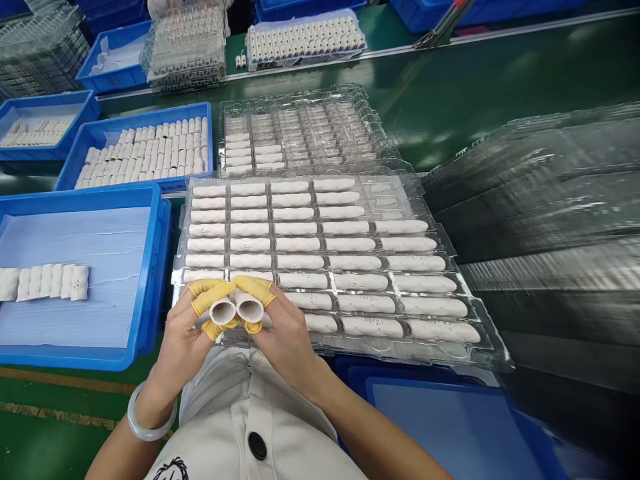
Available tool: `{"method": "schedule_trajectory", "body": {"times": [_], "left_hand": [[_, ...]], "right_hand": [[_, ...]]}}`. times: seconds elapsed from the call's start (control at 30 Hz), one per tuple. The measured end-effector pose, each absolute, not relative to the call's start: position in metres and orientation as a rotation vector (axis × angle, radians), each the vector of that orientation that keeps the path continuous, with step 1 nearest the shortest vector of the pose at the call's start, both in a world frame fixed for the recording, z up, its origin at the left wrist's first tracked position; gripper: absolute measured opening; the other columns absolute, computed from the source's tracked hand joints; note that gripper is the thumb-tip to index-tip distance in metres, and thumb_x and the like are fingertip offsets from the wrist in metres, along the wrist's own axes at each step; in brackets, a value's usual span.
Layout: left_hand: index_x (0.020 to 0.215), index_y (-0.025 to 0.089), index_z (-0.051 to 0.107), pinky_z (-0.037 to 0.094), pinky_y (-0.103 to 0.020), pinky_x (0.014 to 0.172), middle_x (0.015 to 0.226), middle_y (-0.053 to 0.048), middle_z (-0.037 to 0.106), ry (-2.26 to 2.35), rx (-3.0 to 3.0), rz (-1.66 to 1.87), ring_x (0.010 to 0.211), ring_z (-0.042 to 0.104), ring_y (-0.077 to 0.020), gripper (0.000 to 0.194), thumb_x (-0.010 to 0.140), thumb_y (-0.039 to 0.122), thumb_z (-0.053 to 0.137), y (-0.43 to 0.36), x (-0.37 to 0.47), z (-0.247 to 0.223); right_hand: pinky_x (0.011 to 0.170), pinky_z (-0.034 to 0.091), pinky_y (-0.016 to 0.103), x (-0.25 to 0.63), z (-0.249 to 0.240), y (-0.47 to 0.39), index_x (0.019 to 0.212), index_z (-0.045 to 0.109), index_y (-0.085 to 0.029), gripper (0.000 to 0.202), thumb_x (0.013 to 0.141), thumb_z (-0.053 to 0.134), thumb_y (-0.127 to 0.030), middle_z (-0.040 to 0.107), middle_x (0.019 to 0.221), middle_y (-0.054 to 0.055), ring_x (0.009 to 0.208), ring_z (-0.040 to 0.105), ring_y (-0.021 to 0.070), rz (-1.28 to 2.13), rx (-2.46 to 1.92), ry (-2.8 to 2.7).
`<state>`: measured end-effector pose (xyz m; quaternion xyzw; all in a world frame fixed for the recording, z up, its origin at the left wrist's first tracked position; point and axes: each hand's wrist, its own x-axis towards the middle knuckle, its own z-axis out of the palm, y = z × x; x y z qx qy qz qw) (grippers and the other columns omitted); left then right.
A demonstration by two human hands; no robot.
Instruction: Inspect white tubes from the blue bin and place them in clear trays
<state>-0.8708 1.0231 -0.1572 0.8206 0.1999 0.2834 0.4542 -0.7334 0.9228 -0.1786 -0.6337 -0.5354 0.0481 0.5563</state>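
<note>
In front of my body, my left hand (185, 333) grips a hollow white tube (214, 311), its open end facing me. My right hand (285, 330) pinches a second white tube (259, 319) right beside the first. Yellow covers sit on the thumb and a finger of each hand. Just beyond them lies a clear plastic tray (493, 343) with rows of white tubes (353, 264) in its slots. My hands hide part of its near left corner. The far right slots of the top tray hold no tubes.
On the left, a blue bin (115, 359) has several white pieces (50, 281) on a pale liner. Behind it, another blue bin (210, 143) holds rows of white pieces. More clear trays (310, 127) are stacked farther back. A dark, blurred stack (550, 213) stands on the right.
</note>
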Motion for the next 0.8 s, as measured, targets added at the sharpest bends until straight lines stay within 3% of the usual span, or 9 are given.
{"method": "schedule_trajectory", "body": {"times": [0.27, 0.8], "left_hand": [[0.132, 0.035, 0.058, 0.049, -0.026, 0.094, 0.121, -0.003, 0.058, 0.442, 2.087, 0.717, 0.113, 0.057, -0.0158, 0.057, 0.085, 0.003, 0.063, 1.0229, -0.8712, -0.1537], [0.128, 0.032, 0.060, 0.047, -0.026, 0.092, 0.116, -0.002, 0.060, 0.487, 2.075, 0.681, 0.109, 0.057, -0.0161, 0.055, 0.082, 0.003, 0.067, 1.0215, -0.8703, -0.1534]], "right_hand": [[0.089, 0.057, 0.033, -0.7331, -0.1764, 0.9240, 0.128, 0.052, -0.021, 0.042, 0.089, 0.059, -0.007, 0.065, 0.110, 0.011, 0.107, 0.063, 0.0197, 0.068, -1.483, -1.287], [0.083, 0.055, 0.036, -0.7332, -0.1721, 0.9224, 0.131, 0.050, -0.023, 0.044, 0.090, 0.056, -0.009, 0.064, 0.101, 0.007, 0.094, 0.059, 0.0204, 0.080, -1.502, -1.295]]}}
